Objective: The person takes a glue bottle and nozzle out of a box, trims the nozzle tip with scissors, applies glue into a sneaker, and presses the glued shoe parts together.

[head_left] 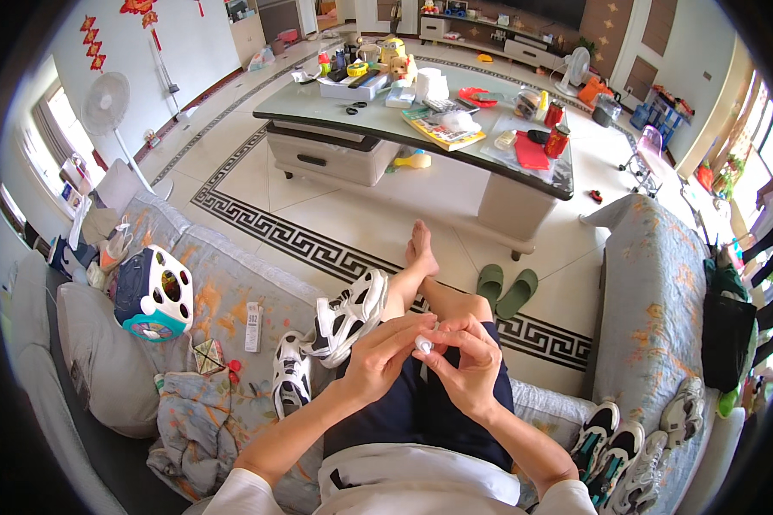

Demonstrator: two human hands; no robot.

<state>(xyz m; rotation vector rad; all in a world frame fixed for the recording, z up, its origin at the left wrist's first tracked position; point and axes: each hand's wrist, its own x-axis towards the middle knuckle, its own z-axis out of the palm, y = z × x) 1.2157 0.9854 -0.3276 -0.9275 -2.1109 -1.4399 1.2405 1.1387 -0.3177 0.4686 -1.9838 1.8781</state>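
Observation:
I sit on a patterned sofa (232,283) with both hands raised over my lap. My left hand (385,354) and my right hand (468,365) meet around a small white object (423,344), held between the fingertips of both. What the object is cannot be told. A thin pale strip hangs down from it toward my dark shorts. Just left of my left hand lie two white and black sneakers (348,319), (291,375) on the sofa seat.
Several more sneakers (627,446) lie on the sofa at my right. A toy drum (153,293), a white tag (252,327) and cushions sit at my left. Green slippers (505,290) are on the tiled floor. Ahead stands a cluttered coffee table (335,112).

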